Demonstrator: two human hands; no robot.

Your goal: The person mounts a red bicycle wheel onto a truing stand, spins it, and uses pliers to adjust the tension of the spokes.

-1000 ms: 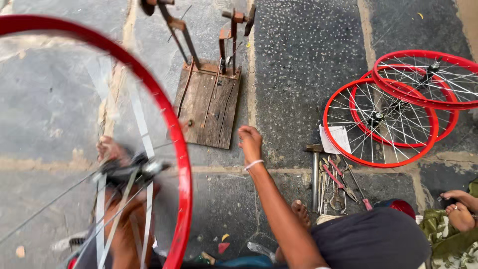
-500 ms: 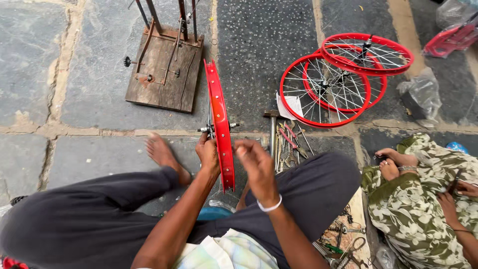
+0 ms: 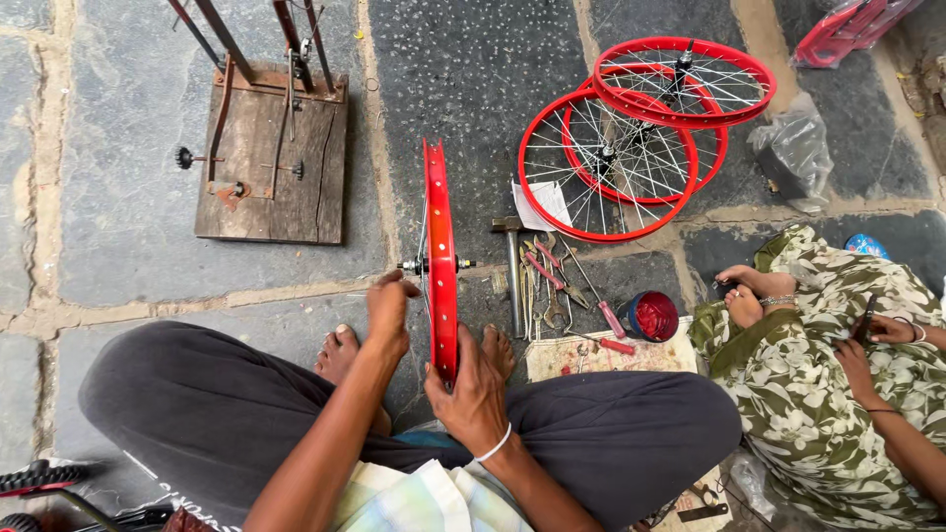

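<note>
A red spoked bicycle wheel (image 3: 439, 236) stands upright and edge-on between my knees on the stone floor. My left hand (image 3: 389, 310) is at the hub axle on the wheel's left side, fingers curled around it. My right hand (image 3: 475, 394) grips the near part of the red rim from the right. I sit cross-legged in dark trousers, bare feet either side of the wheel.
A wooden board with a metal stand (image 3: 271, 163) lies ahead left. Three red wheels (image 3: 631, 138) are stacked ahead right. A hammer, pliers and screwdrivers (image 3: 552, 281) lie beside a small red tin (image 3: 652, 315). Another person in green floral clothes (image 3: 838, 365) sits at right.
The wheel went from lying close under the camera to standing edge-on between my knees. My right hand came back from reaching forward and closed on the rim; the left settled at the hub.
</note>
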